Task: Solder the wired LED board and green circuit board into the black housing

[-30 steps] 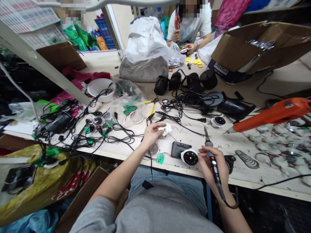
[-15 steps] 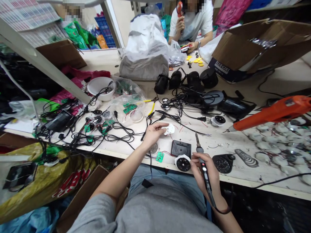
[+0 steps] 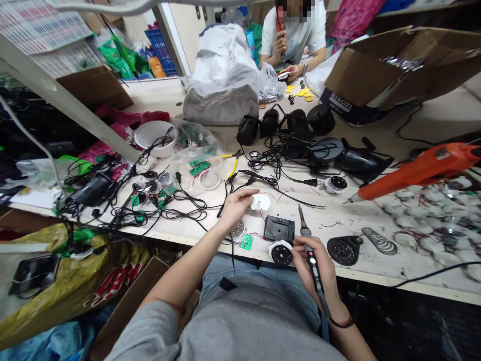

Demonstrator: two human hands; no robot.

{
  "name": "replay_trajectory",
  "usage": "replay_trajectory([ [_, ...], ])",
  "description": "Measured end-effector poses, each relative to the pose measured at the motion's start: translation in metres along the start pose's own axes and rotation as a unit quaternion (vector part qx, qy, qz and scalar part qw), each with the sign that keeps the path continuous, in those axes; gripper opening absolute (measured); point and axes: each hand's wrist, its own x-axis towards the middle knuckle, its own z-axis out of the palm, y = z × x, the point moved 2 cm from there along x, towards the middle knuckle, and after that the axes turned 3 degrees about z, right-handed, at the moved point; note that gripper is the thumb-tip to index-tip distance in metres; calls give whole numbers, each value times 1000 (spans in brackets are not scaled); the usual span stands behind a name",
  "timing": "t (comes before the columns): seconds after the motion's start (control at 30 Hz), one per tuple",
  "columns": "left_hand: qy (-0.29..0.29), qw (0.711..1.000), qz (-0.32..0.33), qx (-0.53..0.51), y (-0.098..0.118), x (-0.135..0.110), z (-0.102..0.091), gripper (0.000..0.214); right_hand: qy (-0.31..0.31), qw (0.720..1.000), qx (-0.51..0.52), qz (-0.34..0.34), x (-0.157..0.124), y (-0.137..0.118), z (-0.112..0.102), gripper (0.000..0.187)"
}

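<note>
My left hand pinches the edge of a small white circuit plate with thin red wires, held just above the table. In my right hand is a soldering iron, its tip pointing up and away from me. The right thumb and fingertips also reach the rim of a round black disc with a white edge at the table's front. Behind that disc lies a black square housing. A green circuit board on red wires sits to its left, beside a round tin partly hidden by my left wrist.
An orange electric screwdriver juts in from the right above many white round parts. Black lamp housings and tangled cables spread across the middle, near yellow-handled pliers. Opposite, a person holds a red tool.
The white plate now lies turned more face-up in my left fingers. The iron and my right hand have shifted very slightly; the camera view has moved a little.
</note>
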Motion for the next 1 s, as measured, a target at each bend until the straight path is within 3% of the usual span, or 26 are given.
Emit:
replay_trajectory([
  [0.4,-2,1000,3,10,2,1,-3,28,-19,1000,4,6,-3,7,1,27],
  [0.77,-49,998,-40,16,7,-3,0,16,-22,1000,5,8,-3,5,0,25],
  [0.87,-55,997,-25,54,15,1,1,17,-17,1000,11,20,0,-1,-2,25],
  [1.0,-52,990,43,120,34,12,7,20,19,999,30,34,11,-10,-4,21],
])
